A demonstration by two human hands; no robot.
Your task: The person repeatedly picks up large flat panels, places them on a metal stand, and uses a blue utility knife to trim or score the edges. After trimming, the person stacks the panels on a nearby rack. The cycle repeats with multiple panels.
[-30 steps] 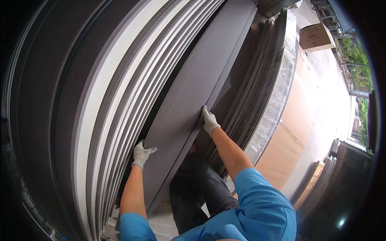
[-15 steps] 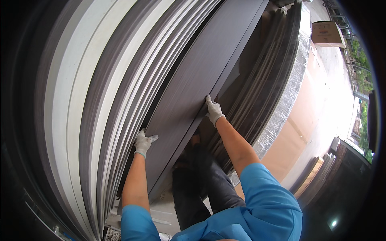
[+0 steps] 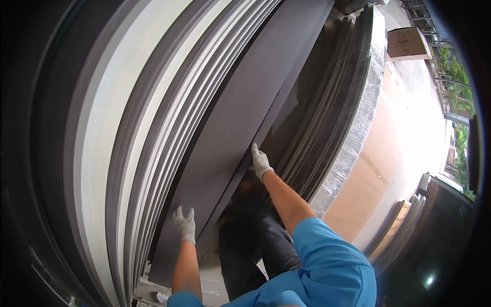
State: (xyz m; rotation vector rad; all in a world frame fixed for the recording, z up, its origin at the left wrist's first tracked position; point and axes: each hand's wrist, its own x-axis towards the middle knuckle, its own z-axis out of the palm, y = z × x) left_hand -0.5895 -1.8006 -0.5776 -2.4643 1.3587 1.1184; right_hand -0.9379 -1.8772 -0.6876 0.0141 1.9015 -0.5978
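Observation:
A long dark grey-brown panel [image 3: 240,97] with a fine wood grain leans in front of me, running from the lower left to the top. My right hand [image 3: 261,162], in a whitish glove, grips its right edge. The thumb lies on the face and the other fingers are partly hidden behind that edge. Lower down, my left hand [image 3: 184,224], gloved too, is over the panel's face near its lower end. Its fingers are spread, wrapped around nothing; whether they touch the surface I cannot tell.
Several white and dark panels [image 3: 112,97] stand on edge along the left. To the right is a stack of dark panels [image 3: 332,102] with plastic film [image 3: 350,138] on its outer side. A cardboard box [image 3: 408,43] sits at the far right, and boards [image 3: 391,230] lean below it.
My left hand has come off the panel's left edge and moved down onto its face, fingers spread. My right hand, still on the right edge, appears lower. The view has shifted slightly.

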